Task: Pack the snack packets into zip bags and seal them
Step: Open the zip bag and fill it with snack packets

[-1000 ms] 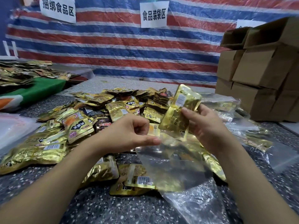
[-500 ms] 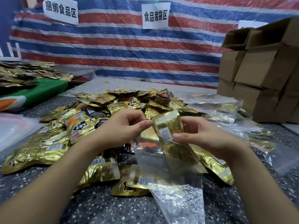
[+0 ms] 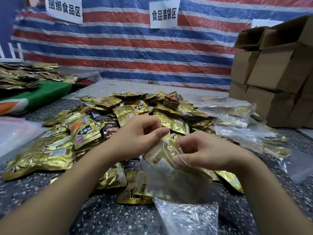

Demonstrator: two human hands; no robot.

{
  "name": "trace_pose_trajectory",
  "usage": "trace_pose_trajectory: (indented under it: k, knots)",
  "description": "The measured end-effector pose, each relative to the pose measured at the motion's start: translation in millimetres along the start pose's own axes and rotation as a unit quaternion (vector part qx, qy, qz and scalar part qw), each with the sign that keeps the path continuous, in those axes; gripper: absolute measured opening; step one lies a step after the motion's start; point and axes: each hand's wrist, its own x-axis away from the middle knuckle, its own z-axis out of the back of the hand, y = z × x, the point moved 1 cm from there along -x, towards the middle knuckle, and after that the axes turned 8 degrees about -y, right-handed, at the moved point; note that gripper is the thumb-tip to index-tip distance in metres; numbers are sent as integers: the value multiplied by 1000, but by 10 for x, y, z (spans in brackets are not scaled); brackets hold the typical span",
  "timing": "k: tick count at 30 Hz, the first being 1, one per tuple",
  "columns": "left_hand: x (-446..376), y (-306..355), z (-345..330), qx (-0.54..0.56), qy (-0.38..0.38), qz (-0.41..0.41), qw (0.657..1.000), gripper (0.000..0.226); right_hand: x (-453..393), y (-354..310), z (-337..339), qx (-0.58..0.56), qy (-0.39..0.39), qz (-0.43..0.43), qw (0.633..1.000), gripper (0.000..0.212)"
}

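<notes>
Hands are seen low in the middle of the view, working together on a clear zip bag (image 3: 171,182) held just above the speckled worktop (image 3: 105,216). The left hand (image 3: 135,138) is curled, its thumb and fingers pinching the bag's mouth at about 12 o'clock of the bag. The right hand (image 3: 205,150) is curled too, at about 2 o'clock of the bag, its fingertips pressed against the plastic near the opening; whether a true pinch is made there is hard to tell, as the film blurs the fingers. A gold snack packet (image 3: 159,158) is seen inside the bag's upper part, tilted, with its label side facing the camera. The bag's lower end is draped down toward 6 o'clock, crinkled against the worktop.

A heap of gold snack packets (image 3: 118,116) is spread across the worktop from 9 to 12 o'clock of the hands. Filled zip bags (image 3: 235,116) are laid at 2 o'clock, beside stacked cardboard boxes (image 3: 274,78). A striped tarpaulin (image 3: 127,53) with paper signs (image 3: 164,14) is hung behind.
</notes>
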Motion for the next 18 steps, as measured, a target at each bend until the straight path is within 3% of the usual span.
trace_pose_trajectory:
  k: [3, 6, 8, 10, 13, 18]
  knots:
    - [-9, 8, 55, 36, 33, 10, 999, 42, -17, -21, 17, 10, 107, 21, 994, 18]
    - [-9, 2, 133, 36, 86, 17, 995, 43, 9, -42, 37, -92, 179, 54, 978, 36]
    - [-8, 14, 163, 57, 119, 17, 991, 41, 40, -47, 52, -119, 200, 106, 967, 35]
    - [-7, 44, 191, 90, 143, 13, 986, 38, 57, -46, 52, -153, 205, 166, 952, 19]
    - [1, 99, 254, 162, 160, 5, 974, 34, 35, -56, 37, -229, 231, 230, 917, 20]
    - [32, 165, 283, 211, 147, 11, 966, 33, 10, -107, 22, -321, 255, 263, 873, 18]
